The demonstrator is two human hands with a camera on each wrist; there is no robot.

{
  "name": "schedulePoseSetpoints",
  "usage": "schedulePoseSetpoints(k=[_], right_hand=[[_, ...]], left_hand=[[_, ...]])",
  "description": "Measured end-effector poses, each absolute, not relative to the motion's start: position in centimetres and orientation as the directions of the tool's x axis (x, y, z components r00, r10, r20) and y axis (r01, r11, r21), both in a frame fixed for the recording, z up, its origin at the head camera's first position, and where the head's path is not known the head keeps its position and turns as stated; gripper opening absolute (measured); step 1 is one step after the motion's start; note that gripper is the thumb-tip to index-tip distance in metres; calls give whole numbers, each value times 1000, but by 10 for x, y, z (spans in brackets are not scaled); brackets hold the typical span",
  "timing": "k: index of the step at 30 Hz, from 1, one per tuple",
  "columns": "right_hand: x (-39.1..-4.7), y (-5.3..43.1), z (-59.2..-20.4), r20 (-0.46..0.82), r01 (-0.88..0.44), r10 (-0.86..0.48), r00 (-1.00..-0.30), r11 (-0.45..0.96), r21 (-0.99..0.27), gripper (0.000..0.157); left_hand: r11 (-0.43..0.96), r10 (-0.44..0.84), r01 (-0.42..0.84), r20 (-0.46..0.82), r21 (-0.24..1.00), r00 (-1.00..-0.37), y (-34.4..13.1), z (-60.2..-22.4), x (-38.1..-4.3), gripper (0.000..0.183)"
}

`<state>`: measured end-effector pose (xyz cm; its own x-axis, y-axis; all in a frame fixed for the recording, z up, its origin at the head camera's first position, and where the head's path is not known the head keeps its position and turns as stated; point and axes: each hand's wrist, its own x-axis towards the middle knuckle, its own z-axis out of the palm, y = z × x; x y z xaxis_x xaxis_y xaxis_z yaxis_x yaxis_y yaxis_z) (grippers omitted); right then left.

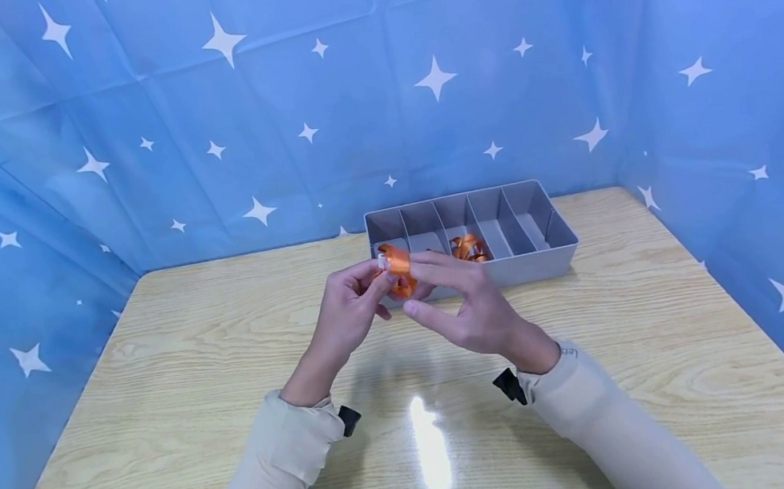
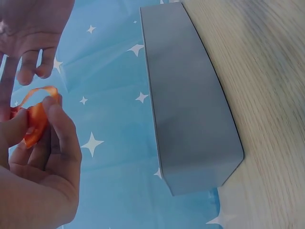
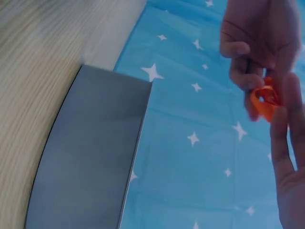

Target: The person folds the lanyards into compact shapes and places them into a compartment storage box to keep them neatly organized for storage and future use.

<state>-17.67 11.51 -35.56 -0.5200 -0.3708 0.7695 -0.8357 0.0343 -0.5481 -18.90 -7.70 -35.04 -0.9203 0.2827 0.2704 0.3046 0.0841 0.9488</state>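
A shiny orange ribbon (image 1: 397, 263), looped and curled, is held up in front of the grey divided box. My left hand (image 1: 351, 304) pinches it between thumb and fingers, and a small white piece shows at its left edge. In the left wrist view the ribbon (image 2: 38, 119) forms a thin loop above the left fingertips. My right hand (image 1: 459, 299) is at the ribbon's right side, fingers fairly straight and thumb spread away. Its fingertips are right at the ribbon (image 3: 265, 102) in the right wrist view.
The grey box (image 1: 536, 267) has several compartments in a row and stands at the back of the wooden table (image 1: 181, 365). More curled orange ribbon (image 1: 468, 248) lies in a middle compartment. A blue curtain (image 1: 316, 84) with white stars hangs behind and on both sides.
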Motion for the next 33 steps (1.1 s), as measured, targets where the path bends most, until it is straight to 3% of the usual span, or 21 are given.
schedulePoseSetpoints(k=[6, 10, 13, 19, 24, 29, 33], right_hand=[[-179, 112, -361, 835, -888, -312, -453, 69, -455, 32], [-182, 108, -364, 869, -901, -237, -434, 126, -415, 41], [-182, 104, -365, 869, -887, -181, -461, 131, -443, 36], [-179, 95, -363, 857, -859, -99, -505, 153, -489, 5], [-175, 89, -362, 834, -827, -44, -550, 174, -535, 15], [-171, 86, -359, 738, -730, 8, -674, 148, -668, 32], [-170, 86, -357, 669, -661, 26, -742, 133, -738, 28]], left_hand=[[37, 287, 285, 263, 958, -921, -76, -353, -190, 21], [-4, 277, 262, 252, 965, -927, -75, -353, -190, 21], [-20, 265, 247, 244, 969, -933, -73, -355, -190, 20], [-31, 233, 252, 252, 967, -939, -72, -355, -190, 21], [-66, 209, 262, 270, 963, -940, -71, -354, -190, 22], [-104, 189, 276, 291, 956, -938, -70, -352, -189, 24], [-131, 184, 279, 300, 951, -936, -70, -352, -189, 25]])
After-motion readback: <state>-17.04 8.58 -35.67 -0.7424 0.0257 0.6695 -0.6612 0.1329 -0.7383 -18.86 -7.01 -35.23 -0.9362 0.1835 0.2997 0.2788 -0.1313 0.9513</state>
